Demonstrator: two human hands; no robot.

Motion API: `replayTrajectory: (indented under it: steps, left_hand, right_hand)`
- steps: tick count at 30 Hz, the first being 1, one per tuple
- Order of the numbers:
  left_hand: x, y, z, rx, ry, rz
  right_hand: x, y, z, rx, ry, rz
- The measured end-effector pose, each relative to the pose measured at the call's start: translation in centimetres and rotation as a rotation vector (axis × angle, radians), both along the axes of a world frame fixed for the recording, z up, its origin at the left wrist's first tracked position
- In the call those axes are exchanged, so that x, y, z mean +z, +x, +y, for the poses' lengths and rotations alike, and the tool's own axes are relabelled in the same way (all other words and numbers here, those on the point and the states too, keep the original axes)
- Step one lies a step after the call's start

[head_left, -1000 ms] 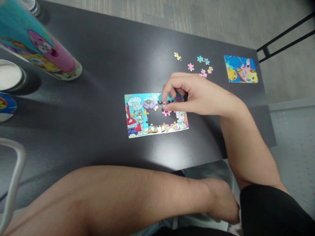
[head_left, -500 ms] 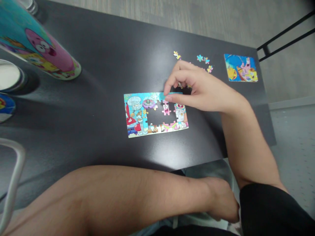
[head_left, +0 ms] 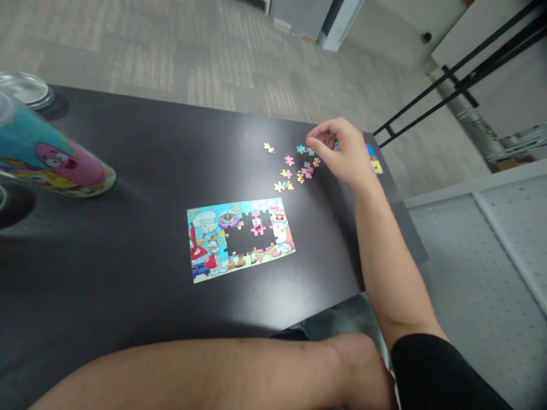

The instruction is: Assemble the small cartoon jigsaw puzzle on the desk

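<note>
A partly built cartoon jigsaw puzzle (head_left: 205, 239) lies flat on the black table (head_left: 128, 148), with a dark gap in its middle. Several loose puzzle pieces (head_left: 294, 171) are scattered behind and to the right of it. My right hand (head_left: 344, 154) is over the far side of those pieces, thumb and fingers curled into a pinch; what is between them is hidden. My left forearm lies across the bottom of the view, and my left hand (head_left: 363, 370) rests by my lap at the table's near edge, its fingers out of sight.
A small picture card (head_left: 376, 164) peeks out behind my right hand near the table's right corner. A tall cartoon-printed tin (head_left: 55, 162) stands at the left, with a clear lid (head_left: 25, 88) behind it. A black metal frame (head_left: 448, 74) stands beyond the table.
My right hand left the puzzle's top edge and moved back and right to the loose pieces. The camera tilted up, showing more floor.
</note>
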State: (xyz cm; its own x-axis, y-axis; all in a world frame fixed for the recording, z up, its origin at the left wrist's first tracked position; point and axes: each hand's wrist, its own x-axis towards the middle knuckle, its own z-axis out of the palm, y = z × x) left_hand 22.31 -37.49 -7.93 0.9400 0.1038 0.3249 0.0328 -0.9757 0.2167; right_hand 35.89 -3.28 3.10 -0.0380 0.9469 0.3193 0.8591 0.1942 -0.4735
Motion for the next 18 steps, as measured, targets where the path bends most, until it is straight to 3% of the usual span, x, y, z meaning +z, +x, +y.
replayTrajectory:
  steps: [2, 8, 13, 18]
  left_hand:
    - [-0.5, 0.1, -0.5, -0.038, -0.022, -0.051]
    - [-3.0, 0.6, -3.0, -0.447, -0.059, -0.138]
    - [-4.8, 0.9, -4.5, -0.513, -0.111, -0.182]
    - [-4.5, 0.9, -4.1, -0.516, -0.131, -0.146]
  right_hand:
    - [-0.3, -0.1, 0.0, 0.055, -0.077, -0.006]
    - [-1.6, -1.0, 0.2, 0.207, -0.131, 0.009]
    - [-1.4, -1.3, -0.1, 0.232, -0.155, 0.025]
    - [-0.8, -1.3, -0.4, 0.198, -0.174, 0.067]
